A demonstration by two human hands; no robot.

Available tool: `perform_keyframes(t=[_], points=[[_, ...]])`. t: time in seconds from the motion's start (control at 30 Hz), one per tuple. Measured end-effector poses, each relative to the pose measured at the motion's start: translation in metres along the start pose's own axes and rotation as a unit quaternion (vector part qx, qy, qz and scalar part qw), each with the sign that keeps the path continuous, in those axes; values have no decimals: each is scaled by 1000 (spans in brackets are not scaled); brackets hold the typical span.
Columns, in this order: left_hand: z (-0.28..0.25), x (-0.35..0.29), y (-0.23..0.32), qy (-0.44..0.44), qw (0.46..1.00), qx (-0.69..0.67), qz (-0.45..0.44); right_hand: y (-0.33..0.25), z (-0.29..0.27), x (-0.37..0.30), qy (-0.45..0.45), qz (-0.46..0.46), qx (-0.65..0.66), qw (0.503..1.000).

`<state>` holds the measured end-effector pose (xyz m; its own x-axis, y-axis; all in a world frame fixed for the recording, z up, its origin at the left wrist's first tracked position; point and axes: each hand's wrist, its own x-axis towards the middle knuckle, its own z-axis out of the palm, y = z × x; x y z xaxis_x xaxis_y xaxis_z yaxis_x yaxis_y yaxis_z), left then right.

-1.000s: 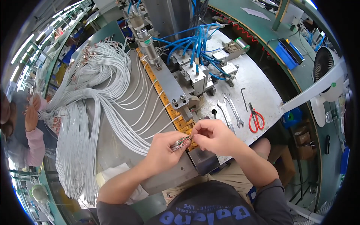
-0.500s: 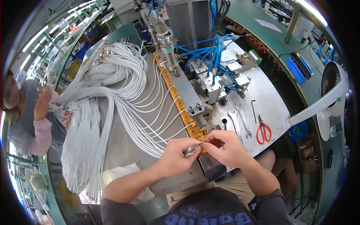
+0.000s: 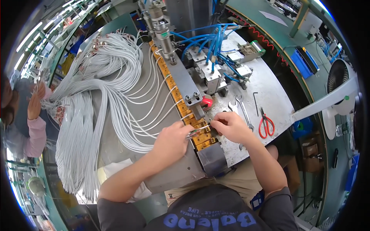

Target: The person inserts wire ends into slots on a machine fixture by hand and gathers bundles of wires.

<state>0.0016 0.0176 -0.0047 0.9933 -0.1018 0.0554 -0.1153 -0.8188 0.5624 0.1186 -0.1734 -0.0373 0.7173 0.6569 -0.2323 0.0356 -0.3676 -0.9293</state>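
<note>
The left hand (image 3: pixel 169 143) gripped bunched cable ends (image 3: pixel 194 133) while the right hand (image 3: pixel 228 125) pinched one cable (image 3: pixel 204 127), probably best held straight across the yellow fixture (image 3: pixel 204 141).

There are 2 wrenches (image 3: pixel 245 112), 1 hex key (image 3: pixel 256 104) and 1 red-handled cutter (image 3: pixel 264 117). The wearer's 2 hands (image 3: pixel 172 141) (image 3: pixel 231 126) and 1 pink-sleeved co-worker (image 3: pixel 35 134) are also in view.

Workshop under fluorescent tubes (image 3: pixel 29 37)
They glow in a row to the left; a green-topped workbench (image 3: pixel 285 38) runs along the right, a carton (image 3: pixel 313 163) low beside it.
</note>
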Motion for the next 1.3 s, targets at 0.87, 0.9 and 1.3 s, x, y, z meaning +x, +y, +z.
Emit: perform_keyframes(t=[0.87, 0.9, 1.3], points=[[-16, 0, 5, -85, 950, -287, -92, -43, 8, -25, -28, -197, 46, 979], [-17, -2, 2, -82, 947, -295, -92, -43, 12, -23, -30, -185, 53, 981], [-20, 4, 18, -5, 974, -225, -2, -40, 8, -32, -17, -161, 94, 982]])
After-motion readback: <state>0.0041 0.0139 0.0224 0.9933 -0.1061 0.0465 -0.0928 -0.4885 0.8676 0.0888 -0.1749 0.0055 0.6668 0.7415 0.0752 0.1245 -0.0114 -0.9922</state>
